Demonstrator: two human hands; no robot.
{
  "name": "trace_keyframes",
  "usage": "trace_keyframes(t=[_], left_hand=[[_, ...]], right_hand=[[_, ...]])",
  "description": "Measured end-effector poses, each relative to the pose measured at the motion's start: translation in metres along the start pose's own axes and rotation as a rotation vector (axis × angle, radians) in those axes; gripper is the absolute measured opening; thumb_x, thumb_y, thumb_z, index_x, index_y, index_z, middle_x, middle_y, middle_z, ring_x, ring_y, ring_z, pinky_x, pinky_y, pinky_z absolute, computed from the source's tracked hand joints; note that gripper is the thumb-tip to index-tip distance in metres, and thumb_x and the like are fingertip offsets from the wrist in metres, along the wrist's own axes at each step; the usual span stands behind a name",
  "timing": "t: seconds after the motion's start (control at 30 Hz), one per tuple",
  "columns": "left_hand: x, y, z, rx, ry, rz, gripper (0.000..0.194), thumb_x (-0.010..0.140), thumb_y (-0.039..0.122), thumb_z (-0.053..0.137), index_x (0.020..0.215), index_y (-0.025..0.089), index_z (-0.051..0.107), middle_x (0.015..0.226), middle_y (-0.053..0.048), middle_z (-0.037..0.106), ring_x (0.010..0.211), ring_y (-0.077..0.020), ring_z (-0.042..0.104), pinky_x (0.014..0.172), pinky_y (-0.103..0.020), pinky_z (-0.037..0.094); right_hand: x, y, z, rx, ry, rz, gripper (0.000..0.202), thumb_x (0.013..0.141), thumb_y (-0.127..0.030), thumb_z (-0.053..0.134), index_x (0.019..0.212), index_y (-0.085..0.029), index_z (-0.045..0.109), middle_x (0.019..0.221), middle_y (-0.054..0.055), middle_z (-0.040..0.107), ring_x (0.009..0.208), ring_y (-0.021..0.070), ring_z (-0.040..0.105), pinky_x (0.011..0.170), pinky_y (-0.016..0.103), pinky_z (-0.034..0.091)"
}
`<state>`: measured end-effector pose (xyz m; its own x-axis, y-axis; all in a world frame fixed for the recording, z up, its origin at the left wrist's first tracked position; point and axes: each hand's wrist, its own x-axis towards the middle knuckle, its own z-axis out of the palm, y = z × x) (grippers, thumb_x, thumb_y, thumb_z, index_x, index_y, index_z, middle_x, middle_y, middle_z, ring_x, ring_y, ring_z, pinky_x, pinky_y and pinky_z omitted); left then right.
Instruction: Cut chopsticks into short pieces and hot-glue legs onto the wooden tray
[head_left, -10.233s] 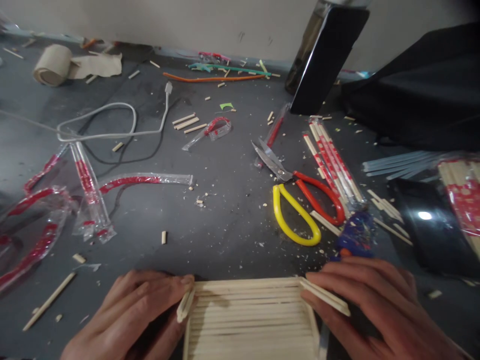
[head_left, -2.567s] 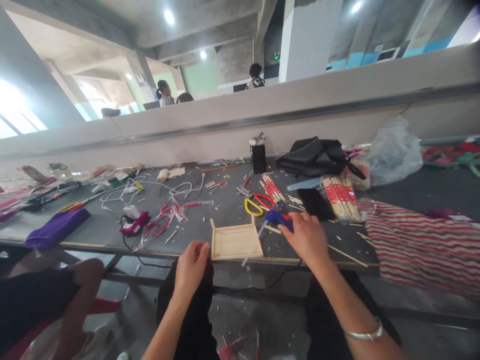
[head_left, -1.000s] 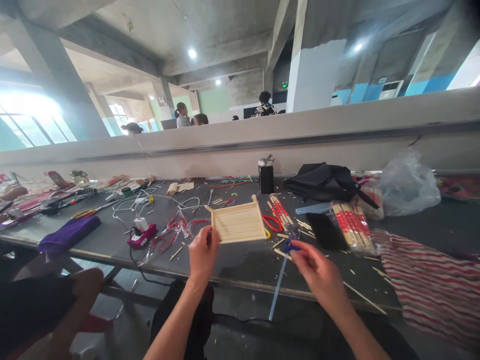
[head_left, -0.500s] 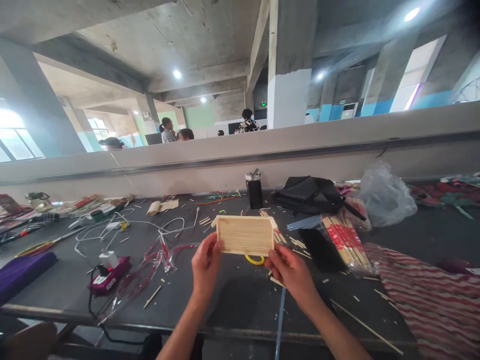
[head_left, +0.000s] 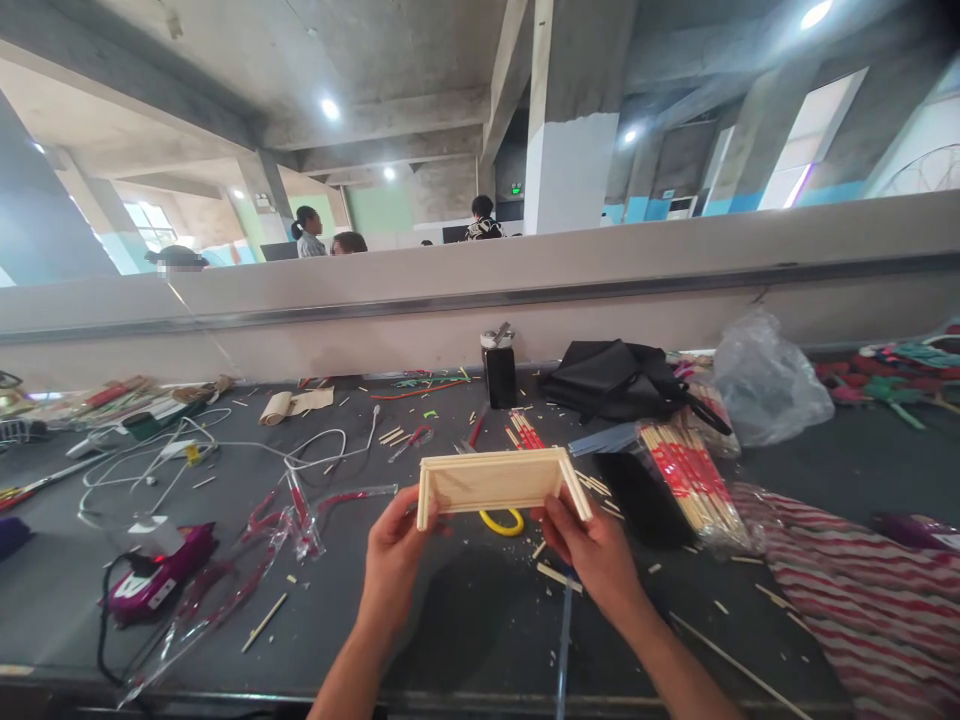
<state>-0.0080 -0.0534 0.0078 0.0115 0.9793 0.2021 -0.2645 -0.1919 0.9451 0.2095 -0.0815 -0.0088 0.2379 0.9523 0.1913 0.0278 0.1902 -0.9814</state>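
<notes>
Stick frame (head_left: 495, 484) gripped between left hand (head_left: 395, 537) and right hand (head_left: 588, 542).

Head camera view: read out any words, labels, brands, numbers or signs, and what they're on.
Nothing can be read.
Green lit sign in the background: too small.
Red stick packet: any print too blurred.
Purple power strip: pale patches, too unclear to tell whether they're labels.
Held stick tray: no writing visible.

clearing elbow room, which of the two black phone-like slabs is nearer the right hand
The flat slab, beside the red-wrapped stick packet; the upright slab stands farther from the right hand.
</notes>
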Motion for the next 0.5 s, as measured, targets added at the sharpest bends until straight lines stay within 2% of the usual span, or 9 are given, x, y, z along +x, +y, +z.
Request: trace_keyframes(t=[0.23, 0.37, 0.5], left_hand=[[-0.003, 0.002, 0.001, -0.102, -0.037, -0.051, 0.023, 0.08, 0.028, 0.067, 0.102, 0.022, 0.069, 0.099, -0.003, 0.068, 0.085, -0.0166, 0.061, 0.071, -0.028, 0.053], [-0.004, 0.007, -0.002, -0.272, -0.168, -0.162, 0.024, 0.08, 0.026, 0.065, 0.103, 0.023, 0.069, 0.107, -0.006, 0.067, 0.091, -0.0204, 0.061, 0.077, -0.032, 0.053], [-0.008, 0.014, -0.004, -0.402, -0.351, -0.295, 0.031, 0.084, 0.038, 0.059, 0.106, 0.019, 0.069, 0.108, -0.01, 0.068, 0.089, -0.0235, 0.062, 0.076, -0.037, 0.053]], right_hand=[[-0.003, -0.002, 0.003, -0.024, 0.014, -0.07, 0.033, 0.085, -0.053, 0.055, 0.081, -0.021, 0.06, 0.056, -0.002, 0.053, 0.041, 0.01, 0.041, 0.038, 0.022, 0.032], [-0.004, -0.006, 0.003, -0.027, 0.009, -0.101, 0.035, 0.088, -0.054, 0.05, 0.08, -0.021, 0.058, 0.057, -0.002, 0.052, 0.043, 0.0095, 0.041, 0.04, 0.022, 0.032], [-0.004, -0.014, 0.003, -0.025, -0.036, -0.065, 0.04, 0.084, -0.059, 0.052, 0.074, -0.021, 0.053, 0.052, -0.004, 0.048, 0.039, 0.0085, 0.038, 0.037, 0.021, 0.03]])
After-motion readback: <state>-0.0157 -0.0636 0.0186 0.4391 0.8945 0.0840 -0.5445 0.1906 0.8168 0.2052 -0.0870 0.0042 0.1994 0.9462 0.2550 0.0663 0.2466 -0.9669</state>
